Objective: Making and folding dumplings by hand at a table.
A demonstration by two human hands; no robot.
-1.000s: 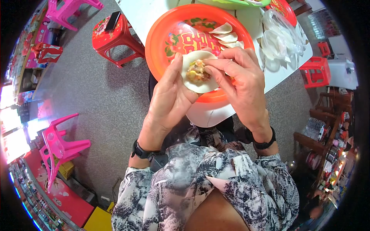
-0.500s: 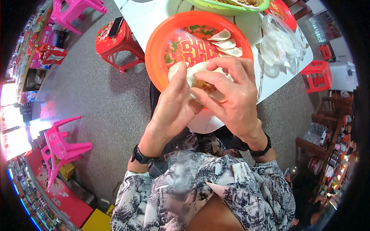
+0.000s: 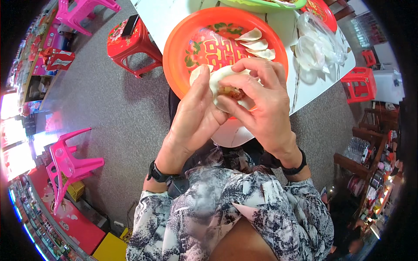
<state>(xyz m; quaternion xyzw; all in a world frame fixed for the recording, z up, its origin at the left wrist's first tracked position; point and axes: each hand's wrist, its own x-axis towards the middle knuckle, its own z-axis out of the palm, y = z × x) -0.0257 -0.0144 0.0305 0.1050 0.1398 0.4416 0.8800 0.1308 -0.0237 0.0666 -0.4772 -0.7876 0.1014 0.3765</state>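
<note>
A round white dumpling wrapper (image 3: 215, 83) lies across the fingers of my left hand (image 3: 191, 119), whose thumb stands up at its left edge. Brownish filling (image 3: 230, 92) sits in the wrapper's middle. My right hand (image 3: 267, 102) is curled over the wrapper's right side, thumb and fingers bent around the filling and gripping the edge. Beneath both hands is an orange-red basin (image 3: 174, 43) with a flowered bottom. Three folded dumplings (image 3: 256, 45) rest along its right inner side. Another pale piece of dough (image 3: 195, 75) is partly hidden behind my left thumb.
The basin stands on a white marbled table (image 3: 300, 93). At the far edge is a green bowl (image 3: 261, 6) of filling; a plastic bag (image 3: 320, 45) lies to the right. A red stool (image 3: 133, 45) bears a dark phone, and a pink stool (image 3: 72, 161) stands at left.
My right thumb and fingers have shifted slightly around the filling, and the wrapper sits a little more cupped. Everything else only moves slightly with the view.
</note>
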